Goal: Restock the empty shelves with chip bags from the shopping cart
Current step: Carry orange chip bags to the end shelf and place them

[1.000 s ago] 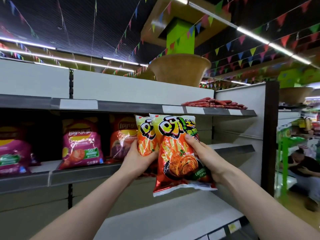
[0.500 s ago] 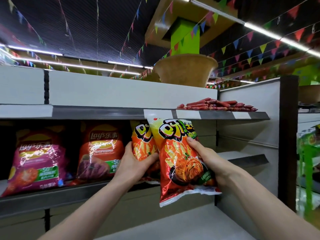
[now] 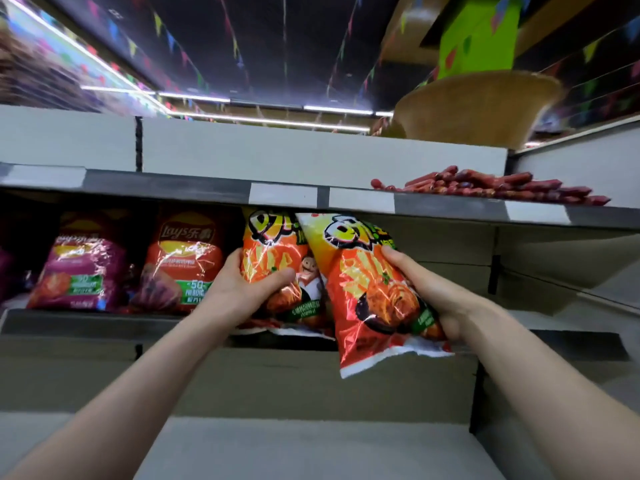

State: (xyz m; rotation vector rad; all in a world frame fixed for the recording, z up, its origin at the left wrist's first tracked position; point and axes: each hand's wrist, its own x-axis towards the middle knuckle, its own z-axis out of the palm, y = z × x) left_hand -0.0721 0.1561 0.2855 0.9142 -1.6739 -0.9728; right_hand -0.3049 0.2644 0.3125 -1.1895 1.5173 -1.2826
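Head view on my feed: both hands loaded. Left hand grips the left orange chip bag, thumb laid across the front, fingers wrapped round the bag's left edge. That bag stands roughly upright in the middle shelf bay. Its top is tucked just under the front lip of the upper shelf and its bottom seam sits at the middle shelf's front edge. I can't tell if it rests on the board. Right hand grips the right orange chip bag, same design. One finger presses on the front near the top, and the rest curl round the right edge and the back. This bag is tilted, top leaning left, and it overlaps the right side of the first bag. Its top corner is just under the upper shelf lip. Its bottom seam hangs in front of and below the middle shelf edge, so it is not seated. On the same shelf, just left of the left hand, an orange Lay's bag stands upright. Contact with the held bag: can't tell, the hand covers the gap. A magenta Lay's bag stands just beside it, further left. The upper shelf carries a pile of red sausages at its right end and white label strips on its front lip. The grey lower shelf shows between the forearms. Above the shelving there is a brown bowl-shaped fixture under a green pillar. The frame edges are blurred.
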